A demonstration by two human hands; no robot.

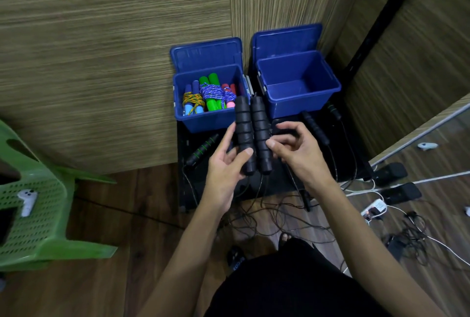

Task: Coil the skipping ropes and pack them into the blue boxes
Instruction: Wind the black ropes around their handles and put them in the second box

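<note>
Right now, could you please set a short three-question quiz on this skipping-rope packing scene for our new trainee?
1. True or false: the right blue box already holds coiled ropes.
2. Which hand grips the two black handles side by side? A) left B) right C) neither
3. Fill in: the coiled ropes in the left blue box have blue, ____ and red-pink handles.

Key
1. False: it is empty; the bundles lie in the left box.
2. A: the left hand holds both; the right hand only touches them with curled fingers.
3. green
</note>
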